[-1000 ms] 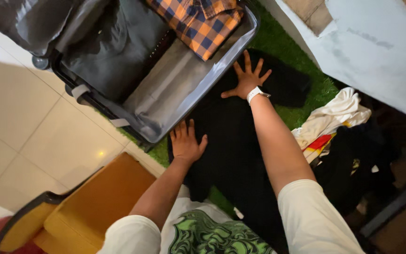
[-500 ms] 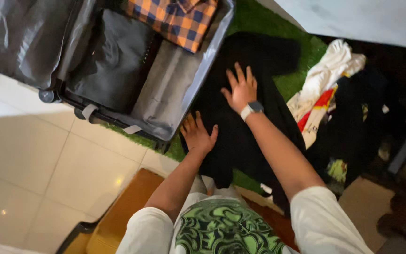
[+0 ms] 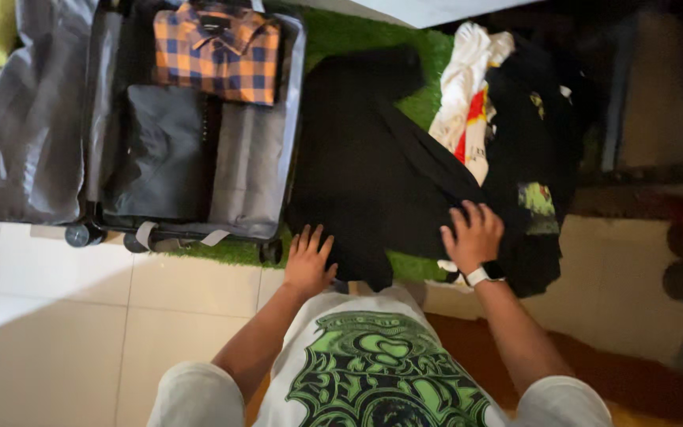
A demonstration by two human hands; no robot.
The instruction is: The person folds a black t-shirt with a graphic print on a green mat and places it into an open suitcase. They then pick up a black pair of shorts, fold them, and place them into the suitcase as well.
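A black garment (image 3: 373, 158) lies spread flat on a green grass-like mat (image 3: 341, 35). My left hand (image 3: 308, 259) rests flat at its near left corner, fingers apart. My right hand (image 3: 474, 233), with a white-strapped watch on the wrist, presses on the garment's near right edge with the fingers spread. Left of the garment an open grey suitcase (image 3: 250, 162) holds a folded orange and blue plaid shirt (image 3: 216, 51) and a dark folded item (image 3: 164, 150).
A heap of clothes lies to the right: a white garment with red and yellow print (image 3: 468, 95) and black pieces (image 3: 535, 150). White floor tiles (image 3: 65, 316) spread at the left. Dark furniture stands at the far right.
My right hand slid from the far middle of the black garment down to its near right edge. The left hand stayed at the near left corner. The view swung round.
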